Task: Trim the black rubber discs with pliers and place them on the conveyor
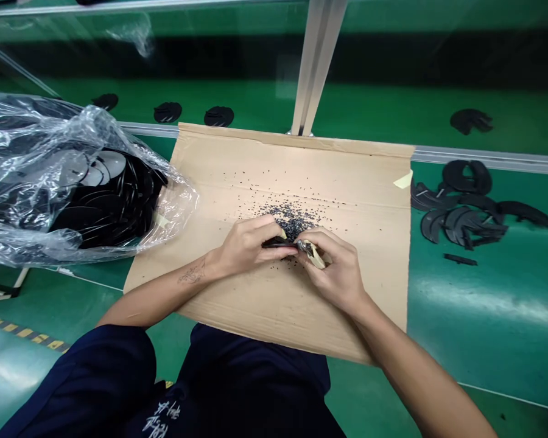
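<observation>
Dozens of black discs [114, 213] lay heaped at the far left inside a clear plastic bag [27, 146], whose open end overlapped the cardboard [228, 286]. A bit of yellow showed at the bag's left edge, too small to tell whether it was a label. Lower down, yellow-and-black striped tape [22, 331] crossed the floor. White script-like characters [162, 420] marked the dark blue clothing [256, 371]; they were too blurred to read. Fine dark lines [192, 272] were drawn on the left forearm, and whether they formed letters could not be told.

The cardboard's brown face looked plain, with creases running across it. Over its middle, the left hand [251, 243] pinched a flat black piece [278, 242] between thumb and fingers. Small black bits [292, 219] were scattered just beyond, thickest close to the fingertips. The right hand [335, 264] was closed around a metal-headed tool [317, 254] with a pale yellow grip, its head touching or just beside the black piece.

Farther right, a blank pale yellow strip [403, 180] stuck to the cardboard's edge. Beside it, curved black pieces [466, 213] lay loosely piled on the green surface [484, 340].
</observation>
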The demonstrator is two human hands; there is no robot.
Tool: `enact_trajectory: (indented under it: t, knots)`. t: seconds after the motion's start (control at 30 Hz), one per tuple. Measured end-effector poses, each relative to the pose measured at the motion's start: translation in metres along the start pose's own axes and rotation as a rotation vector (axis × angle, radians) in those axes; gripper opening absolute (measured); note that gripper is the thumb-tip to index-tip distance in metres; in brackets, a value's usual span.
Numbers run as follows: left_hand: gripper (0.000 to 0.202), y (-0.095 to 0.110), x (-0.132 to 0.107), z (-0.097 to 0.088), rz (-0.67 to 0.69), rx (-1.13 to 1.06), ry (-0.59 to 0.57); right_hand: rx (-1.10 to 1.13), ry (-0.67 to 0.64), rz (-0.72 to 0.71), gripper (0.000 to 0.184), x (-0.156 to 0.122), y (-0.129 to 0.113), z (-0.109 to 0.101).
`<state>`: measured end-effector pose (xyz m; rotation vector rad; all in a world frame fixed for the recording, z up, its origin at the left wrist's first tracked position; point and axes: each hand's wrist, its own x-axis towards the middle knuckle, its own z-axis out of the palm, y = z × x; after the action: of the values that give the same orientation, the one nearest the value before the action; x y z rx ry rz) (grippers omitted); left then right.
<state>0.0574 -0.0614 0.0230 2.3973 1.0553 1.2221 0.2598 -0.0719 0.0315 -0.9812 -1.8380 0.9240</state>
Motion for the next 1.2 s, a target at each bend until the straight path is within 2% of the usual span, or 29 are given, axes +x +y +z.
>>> enact_trajectory:
  t: [0.17, 0.27, 0.43, 0.9, 1.2]
  knots:
    - [0.031, 0.0029, 0.0012, -0.0036, 0.037, -0.075, 0.072, 0.030, 0.048, -0.020, 0.002, 0.0000, -0.0023, 0.0009]
    - [0.032, 0.0032, 0.0024, -0.0054, 0.061, -0.149, 0.078, 0.036, 0.061, -0.006, 0.003, -0.0004, -0.0023, 0.0016]
    - [0.031, 0.0027, 0.0011, -0.0053, 0.024, -0.211, 0.072, 0.045, 0.062, -0.039, 0.005, -0.0009, -0.0007, 0.0020]
    - [0.024, 0.0038, -0.0013, -0.0068, 0.035, -0.255, 0.099, 0.081, 0.011, 0.010, 0.003, 0.0012, -0.0025, 0.0010]
    - [0.021, 0.0074, -0.0027, -0.0073, 0.024, -0.224, 0.107, 0.105, -0.010, 0.065, 0.011, 0.0011, -0.0045, 0.0002]
